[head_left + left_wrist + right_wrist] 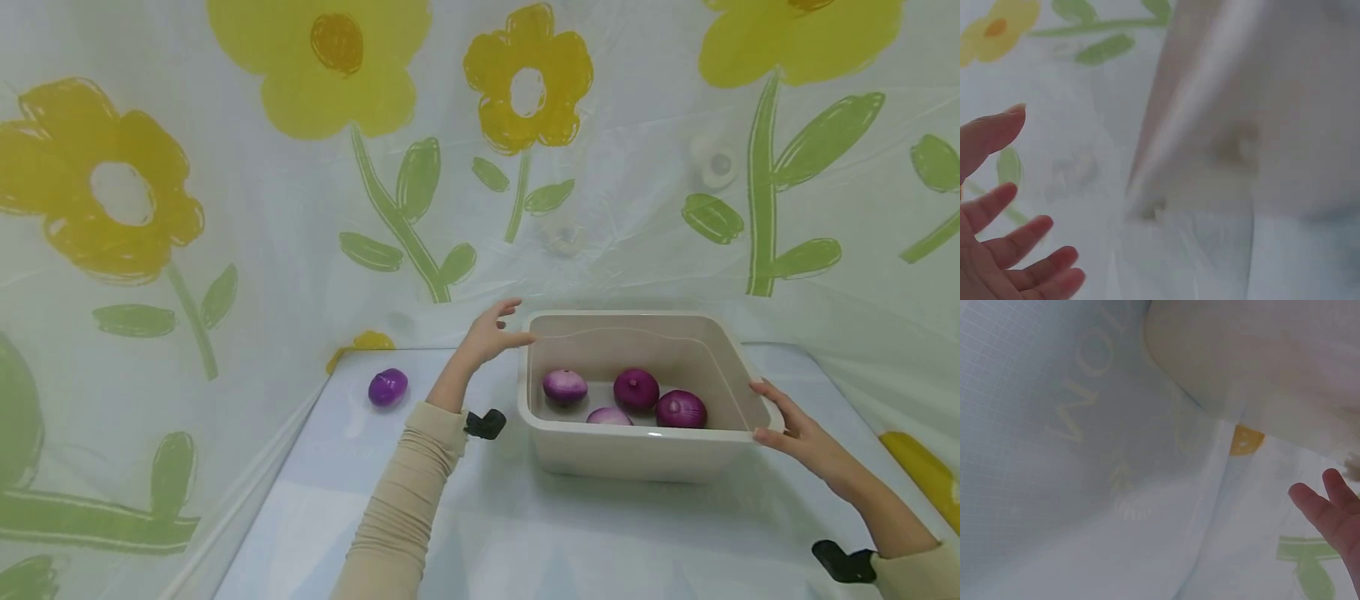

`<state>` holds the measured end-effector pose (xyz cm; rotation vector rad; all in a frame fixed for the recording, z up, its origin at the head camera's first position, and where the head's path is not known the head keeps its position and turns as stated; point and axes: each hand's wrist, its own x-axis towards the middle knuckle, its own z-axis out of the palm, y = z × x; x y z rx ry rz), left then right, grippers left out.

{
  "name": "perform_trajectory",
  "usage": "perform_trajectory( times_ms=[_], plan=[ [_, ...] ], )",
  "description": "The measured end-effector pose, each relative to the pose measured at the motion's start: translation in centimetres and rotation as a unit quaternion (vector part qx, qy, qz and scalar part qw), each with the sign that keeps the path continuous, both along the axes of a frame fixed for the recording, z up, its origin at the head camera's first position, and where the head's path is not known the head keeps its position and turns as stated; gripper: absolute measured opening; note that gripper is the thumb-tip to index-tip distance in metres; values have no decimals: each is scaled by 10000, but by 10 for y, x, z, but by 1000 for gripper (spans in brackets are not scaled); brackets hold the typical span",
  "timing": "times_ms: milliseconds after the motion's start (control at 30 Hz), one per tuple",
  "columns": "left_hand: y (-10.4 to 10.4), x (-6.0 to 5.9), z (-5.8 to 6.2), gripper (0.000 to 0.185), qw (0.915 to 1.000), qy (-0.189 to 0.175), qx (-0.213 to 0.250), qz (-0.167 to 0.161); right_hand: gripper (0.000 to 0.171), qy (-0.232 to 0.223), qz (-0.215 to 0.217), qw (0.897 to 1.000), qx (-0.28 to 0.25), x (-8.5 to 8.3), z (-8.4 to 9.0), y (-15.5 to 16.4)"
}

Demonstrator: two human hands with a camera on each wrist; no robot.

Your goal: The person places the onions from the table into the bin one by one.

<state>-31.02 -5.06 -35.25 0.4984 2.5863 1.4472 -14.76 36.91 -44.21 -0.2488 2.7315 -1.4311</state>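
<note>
A beige plastic bin (622, 454) stands on the white table, holding several red onions (682, 409), one of them partly hidden behind the front wall. My left hand (491, 335) is at the bin's left rim, with thumb and fingers apart; the left wrist view shows this hand (1013, 250) spread, with nothing in it. On the bin's other side, my right hand (806, 433) is at the right front corner, fingers extended toward the rim. Only some fingers of the right hand (1335, 519) show in the right wrist view. Whether either hand touches the bin is hard to tell.
A shiny purple onion (387, 388) lies on the table (330, 483), left of my left forearm. Behind the table hangs a white curtain (622, 208) printed with yellow flowers, close to the bin's back. Black straps sit on both wrists.
</note>
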Motion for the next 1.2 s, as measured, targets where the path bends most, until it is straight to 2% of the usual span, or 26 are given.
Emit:
perform_trajectory(
  times_ms=[167,333,533,667,800,1000,1200],
  plan=[
    [-39,-12,-17,69,9980,174,49,611,71,30,-14,10000,4,0,-1,-1],
    [-78,-15,-32,68,9932,185,155,1136,72,27,-35,10000,4,0,0,-1],
    [-118,-13,-53,68,9801,451,384,1896,72,49,-40,10000,-6,0,0,-1],
    [-140,-14,-74,70,9706,576,-24,2339,71,41,-33,10000,-38,0,-1,0],
    [-157,-16,-98,76,9604,355,-560,2706,71,44,-32,10000,-59,0,-1,0],
    [-174,-9,-130,80,9454,155,-694,3180,72,14,-72,10000,-15,1,0,-2],
    [-185,-2,-145,86,9464,-165,-469,3192,73,-4,-102,9999,33,1,2,-3]
  ],
)
